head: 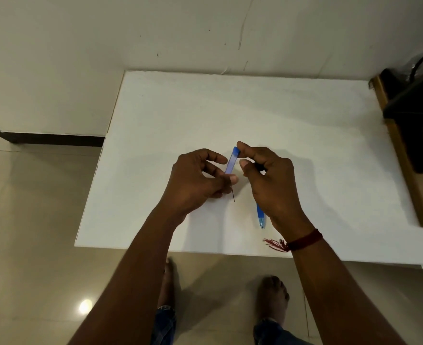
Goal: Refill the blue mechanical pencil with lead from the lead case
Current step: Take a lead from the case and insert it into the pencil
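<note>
We find the left hand (195, 178) just left of the picture's middle, above the white rectangular tabletop (305, 115). Its thumb and fingers pinch the near end of a slim, flat, translucent blue plastic lead case (231, 161), which points towards 12 o'clock with a slight lean to the right. A thin dark lead stick (233, 195) shows below this hand, pointing to 6 o'clock; we cannot tell exactly how it is gripped. At 3 o'clock from the case, the right hand (272, 185) pinches the case's darker blue top end between forefinger and thumb. The same hand's curled fingers also clasp the blue plastic mechanical pencil (260, 217), whose tip juts out beneath the palm towards 6 o'clock, above the tabletop. A dark red thread band (302, 241) circles the right wrist.
</note>
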